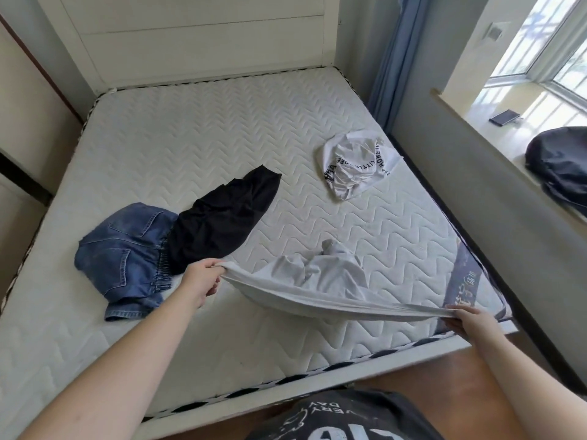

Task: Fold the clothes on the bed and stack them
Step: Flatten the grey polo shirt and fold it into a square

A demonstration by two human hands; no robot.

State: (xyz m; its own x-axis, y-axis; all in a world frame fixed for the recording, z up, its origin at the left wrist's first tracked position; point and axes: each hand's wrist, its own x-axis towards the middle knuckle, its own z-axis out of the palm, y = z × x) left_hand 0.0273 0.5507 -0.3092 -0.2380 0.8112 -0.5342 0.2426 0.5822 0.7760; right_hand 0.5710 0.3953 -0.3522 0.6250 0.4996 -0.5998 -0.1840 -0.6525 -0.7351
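Dark phone (pixel 504 117) on sunlit windowsill (pixel 470 106)

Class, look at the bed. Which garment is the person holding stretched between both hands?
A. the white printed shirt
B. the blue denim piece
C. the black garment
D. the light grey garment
D: the left hand and right hand each pinch an edge of the light grey garment, pulled taut between them above the mattress.

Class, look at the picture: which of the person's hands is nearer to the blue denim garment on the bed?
Left. The left hand grips the grey garment just right of the denim garment; the right hand holds its other end near the mattress corner.
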